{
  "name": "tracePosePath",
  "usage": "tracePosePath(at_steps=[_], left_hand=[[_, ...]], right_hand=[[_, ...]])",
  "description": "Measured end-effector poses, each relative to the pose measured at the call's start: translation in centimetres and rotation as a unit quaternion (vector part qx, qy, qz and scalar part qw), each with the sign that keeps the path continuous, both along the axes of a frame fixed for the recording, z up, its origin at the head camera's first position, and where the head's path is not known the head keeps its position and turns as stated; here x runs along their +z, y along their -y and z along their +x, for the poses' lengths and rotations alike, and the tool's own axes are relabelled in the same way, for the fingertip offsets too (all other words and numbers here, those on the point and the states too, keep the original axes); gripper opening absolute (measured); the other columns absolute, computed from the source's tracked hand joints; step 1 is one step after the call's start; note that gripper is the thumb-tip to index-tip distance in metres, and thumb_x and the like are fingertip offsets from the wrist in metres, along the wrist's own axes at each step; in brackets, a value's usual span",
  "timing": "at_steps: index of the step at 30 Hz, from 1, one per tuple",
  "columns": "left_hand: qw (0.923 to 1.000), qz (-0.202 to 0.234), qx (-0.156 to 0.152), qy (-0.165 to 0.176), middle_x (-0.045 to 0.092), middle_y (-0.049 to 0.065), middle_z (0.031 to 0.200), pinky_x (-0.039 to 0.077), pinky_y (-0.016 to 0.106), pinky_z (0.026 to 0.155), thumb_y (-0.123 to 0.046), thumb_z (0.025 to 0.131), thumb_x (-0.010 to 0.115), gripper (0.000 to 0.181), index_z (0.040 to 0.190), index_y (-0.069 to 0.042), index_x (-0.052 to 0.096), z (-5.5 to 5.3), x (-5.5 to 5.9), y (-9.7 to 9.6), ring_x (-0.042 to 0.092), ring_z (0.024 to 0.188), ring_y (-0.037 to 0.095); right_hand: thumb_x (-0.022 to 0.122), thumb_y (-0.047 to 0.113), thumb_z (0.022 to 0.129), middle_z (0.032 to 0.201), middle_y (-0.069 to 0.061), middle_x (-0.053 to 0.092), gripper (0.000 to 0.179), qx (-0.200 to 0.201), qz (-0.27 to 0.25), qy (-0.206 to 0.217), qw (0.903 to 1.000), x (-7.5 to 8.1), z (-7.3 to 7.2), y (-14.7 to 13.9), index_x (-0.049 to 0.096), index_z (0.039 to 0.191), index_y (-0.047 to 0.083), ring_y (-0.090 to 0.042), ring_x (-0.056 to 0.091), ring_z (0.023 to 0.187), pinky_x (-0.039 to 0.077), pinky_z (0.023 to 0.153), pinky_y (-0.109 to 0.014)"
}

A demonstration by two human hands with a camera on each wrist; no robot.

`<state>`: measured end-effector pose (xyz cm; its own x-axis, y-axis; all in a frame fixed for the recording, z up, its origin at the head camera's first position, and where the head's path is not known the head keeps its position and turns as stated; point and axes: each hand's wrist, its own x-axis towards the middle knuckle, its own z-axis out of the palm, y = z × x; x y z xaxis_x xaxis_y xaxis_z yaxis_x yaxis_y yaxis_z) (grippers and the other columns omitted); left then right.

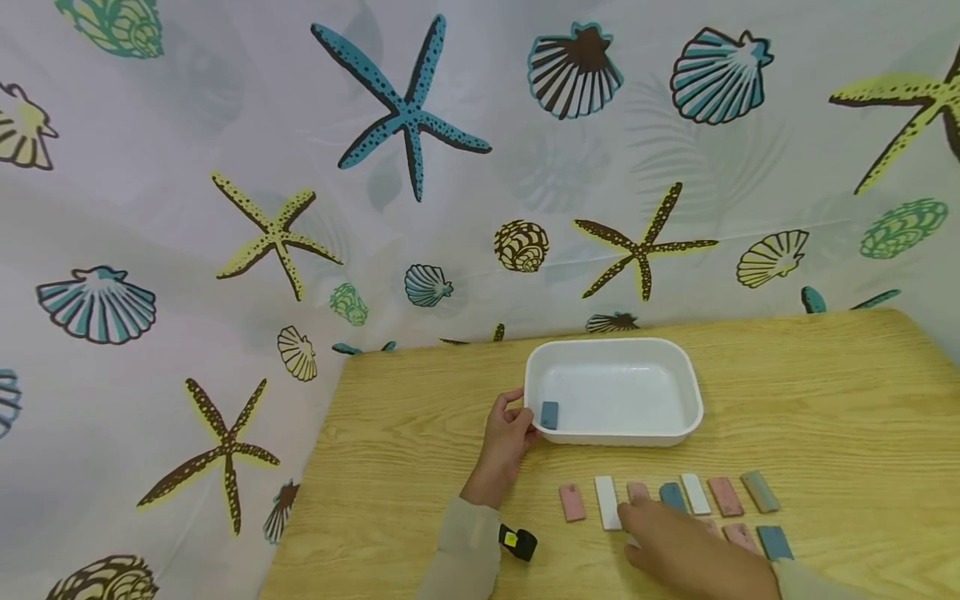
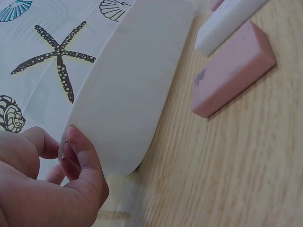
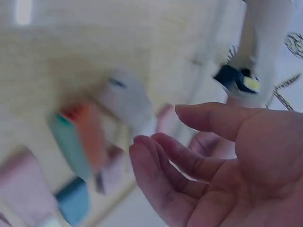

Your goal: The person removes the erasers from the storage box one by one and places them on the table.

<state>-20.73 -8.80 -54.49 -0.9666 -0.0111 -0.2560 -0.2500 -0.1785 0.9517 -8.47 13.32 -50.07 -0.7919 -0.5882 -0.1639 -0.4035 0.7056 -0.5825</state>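
Note:
My left hand (image 1: 506, 433) pinches the left rim of a white plastic basin (image 1: 622, 437), thumb on one side and fingers on the other, as the left wrist view shows. Inside the basin, near that corner, lies a blue eraser (image 1: 550, 415). Over the group of erasers on the table hovers my right hand (image 1: 682, 546), its fingers loosely bent and nothing between them. Nearest its fingertips is a white eraser (image 1: 607, 502); a pink eraser (image 1: 572, 502) lies to the left. An orange-and-green eraser (image 3: 78, 137) appears blurred in the right wrist view.
Several more erasers lie in rough rows on the wooden table (image 1: 405, 417), among them a blue one (image 1: 774, 542), a pink one (image 1: 725, 497) and a grey-tan one (image 1: 761, 492). A patterned curtain (image 1: 465, 225) hangs behind. A black device (image 1: 519, 542) is on my left wrist.

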Motion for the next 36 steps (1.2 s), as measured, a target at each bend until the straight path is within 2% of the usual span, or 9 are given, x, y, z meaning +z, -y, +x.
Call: tracePosePath(at_steps=[3,6,9,12,16,21,27,32,36], left_hand=[[1.0,-0.002,-0.001,0.004,0.053,0.016,0.095,0.049,0.029,0.065,-0.001,0.087,0.051,0.042,0.128,-0.011,0.049,0.1,0.1,0.1,0.054,0.069,0.016],[1.0,-0.002,-0.003,0.004,0.053,0.017,0.096,0.049,0.029,0.065,-0.001,0.088,0.051,0.042,0.128,-0.01,0.049,0.2,0.1,0.1,0.054,0.069,0.015],[1.0,0.004,-0.006,-0.003,0.053,0.017,0.095,0.049,0.029,0.065,0.0,0.088,0.05,0.041,0.128,-0.008,0.048,0.1,0.3,0.2,0.054,0.07,0.016],[0.9999,0.006,-0.01,-0.007,0.053,0.015,0.093,0.05,0.029,0.066,0.0,0.088,0.05,0.041,0.127,-0.008,0.048,0.1,0.3,0.2,0.055,0.071,0.016],[0.9999,0.002,-0.008,-0.007,0.054,0.012,0.09,0.05,0.029,0.068,-0.001,0.087,0.051,0.04,0.126,-0.009,0.049,0.1,0.3,0.2,0.056,0.069,0.015],[1.0,0.001,-0.004,-0.005,0.054,0.014,0.091,0.05,0.03,0.067,-0.001,0.087,0.051,0.038,0.124,-0.009,0.049,0.1,0.1,0.3,0.055,0.068,0.014],[0.9999,0.007,-0.008,-0.012,0.053,0.011,0.087,0.049,0.028,0.065,0.0,0.086,0.05,0.039,0.124,-0.008,0.048,0.2,0.3,0.3,0.053,0.066,0.013],[0.9998,0.01,-0.007,-0.015,0.05,0.005,0.081,0.049,0.028,0.064,0.001,0.086,0.049,0.039,0.124,-0.008,0.049,0.3,0.4,0.3,0.052,0.065,0.012],[0.9998,0.014,-0.002,-0.014,0.049,0.003,0.079,0.049,0.027,0.063,0.001,0.085,0.051,0.04,0.124,-0.007,0.049,0.3,0.3,0.3,0.051,0.065,0.011]], right_hand=[[0.067,0.017,0.084,0.075,0.005,0.052,0.011,0.003,0.001,0.003,1.0,2.2,-1.7,0.7,0.06,0.088,0.01,-0.007,0.048,0.059,0.042,0.051,-0.023],[0.066,0.019,0.086,0.082,0.008,0.054,0.012,0.04,-0.018,-0.023,0.9988,4.7,-4.3,1.0,0.061,0.094,0.012,-0.007,0.052,0.07,0.046,0.06,-0.026],[0.066,0.016,0.086,0.086,0.008,0.055,0.008,0.085,-0.031,-0.103,0.9905,6.3,-7.3,1.4,0.062,0.093,0.015,-0.009,0.054,0.079,0.047,0.068,-0.029],[0.066,0.01,0.084,0.09,0.005,0.058,0.01,0.107,-0.027,-0.172,0.9789,6.7,-9.9,1.7,0.063,0.092,0.014,-0.012,0.056,0.084,0.048,0.074,-0.032],[0.069,0.006,0.081,0.091,0.0,0.06,0.014,0.136,-0.006,-0.222,0.9656,6.0,-12.5,2.3,0.064,0.094,0.01,-0.016,0.055,0.086,0.048,0.075,-0.033],[0.069,0.003,0.078,0.095,-0.002,0.061,0.021,0.166,0.032,-0.249,0.9537,4.2,-14.9,3.3,0.066,0.098,0.008,-0.018,0.056,0.092,0.048,0.079,-0.034],[0.064,-0.006,0.075,0.093,-0.002,0.061,0.023,0.232,0.017,-0.292,0.9278,2.4,-17.3,4.6,0.067,0.094,0.006,-0.017,0.056,0.089,0.048,0.075,-0.03],[0.062,-0.007,0.073,0.088,0.001,0.061,0.026,0.271,0.028,-0.285,0.919,1.0,-18.8,5.4,0.069,0.09,0.01,-0.012,0.053,0.083,0.047,0.07,-0.026],[0.061,-0.008,0.072,0.089,0.003,0.063,0.028,0.301,0.041,-0.268,0.9142,-0.2,-19.4,6.0,0.069,0.091,0.011,-0.01,0.054,0.083,0.047,0.072,-0.024]])
